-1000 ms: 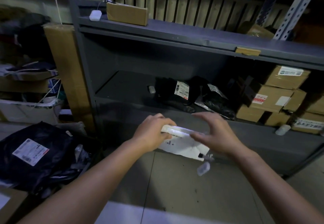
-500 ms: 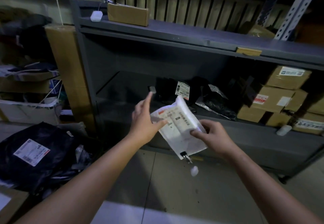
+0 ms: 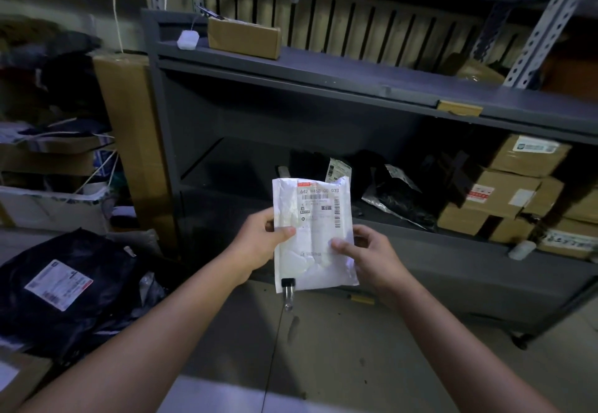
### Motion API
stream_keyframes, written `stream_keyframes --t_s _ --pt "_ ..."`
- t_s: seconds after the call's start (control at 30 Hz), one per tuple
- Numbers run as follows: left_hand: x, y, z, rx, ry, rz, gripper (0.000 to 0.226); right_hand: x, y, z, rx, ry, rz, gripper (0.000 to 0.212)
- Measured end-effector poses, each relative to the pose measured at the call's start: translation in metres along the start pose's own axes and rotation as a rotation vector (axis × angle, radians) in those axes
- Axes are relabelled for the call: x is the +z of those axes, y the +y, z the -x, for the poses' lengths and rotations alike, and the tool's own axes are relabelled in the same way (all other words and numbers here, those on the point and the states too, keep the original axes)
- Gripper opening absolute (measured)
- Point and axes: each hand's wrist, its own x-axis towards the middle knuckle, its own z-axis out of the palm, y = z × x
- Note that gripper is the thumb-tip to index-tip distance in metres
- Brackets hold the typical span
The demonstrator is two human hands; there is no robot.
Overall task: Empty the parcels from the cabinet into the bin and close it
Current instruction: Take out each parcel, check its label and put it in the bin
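Observation:
I hold a white padded parcel [image 3: 312, 234] upright in front of the grey cabinet [image 3: 291, 66], its label facing me. My left hand [image 3: 259, 241] pinches its left edge, thumb on the front. My right hand [image 3: 365, 254] pinches the right edge the same way. A small clip with a tag [image 3: 288, 289] hangs from the parcel's bottom left corner. Behind it, on the cabinet's shelf, lie black bagged parcels [image 3: 398, 195] and several brown cardboard boxes [image 3: 498, 199]. A heap of black parcels [image 3: 64, 286] lies at the lower left; the bin itself I cannot make out.
A cardboard box [image 3: 244, 37] and a white tag [image 3: 187, 39] sit on the cabinet's top. A tall brown carton [image 3: 129, 140] leans against the cabinet's left side. Cluttered shelves [image 3: 48, 153] stand at the far left. Grey floor [image 3: 323, 348] lies below my arms.
The white parcel has been turned from flat and tilted to upright with its label facing me. My left hand, open before, now pinches its left edge; both hands rose slightly.

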Motion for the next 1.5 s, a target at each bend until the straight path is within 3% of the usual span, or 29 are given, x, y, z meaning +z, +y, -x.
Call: stream_keyframes --t_s 0.33,0.7,1.13,1.33,1.5 --pt "-0.047 0.003 0.000 -0.010 0.062 -0.080 0.025 0.045 -0.022 -0.025 0.046 -0.093 0.094 0.017" --pt "-0.179 -0.011 -0.006 -0.137 0.174 -0.062 0.043 0.171 -0.039 -0.082 -0.040 -0.250 0.246 0.031" --pt "-0.355 -0.118 0.011 -0.327 0.466 -0.018 0.057 0.391 0.010 -0.162 -0.153 -0.577 0.476 0.036" --pt "-0.414 -0.178 0.005 -0.372 0.612 0.008 0.049 0.491 0.052 -0.204 -0.189 -0.716 0.544 0.040" --pt "-0.453 -0.228 -0.007 -0.481 0.667 0.034 0.054 0.552 0.093 -0.231 -0.188 -0.788 0.606 0.031"
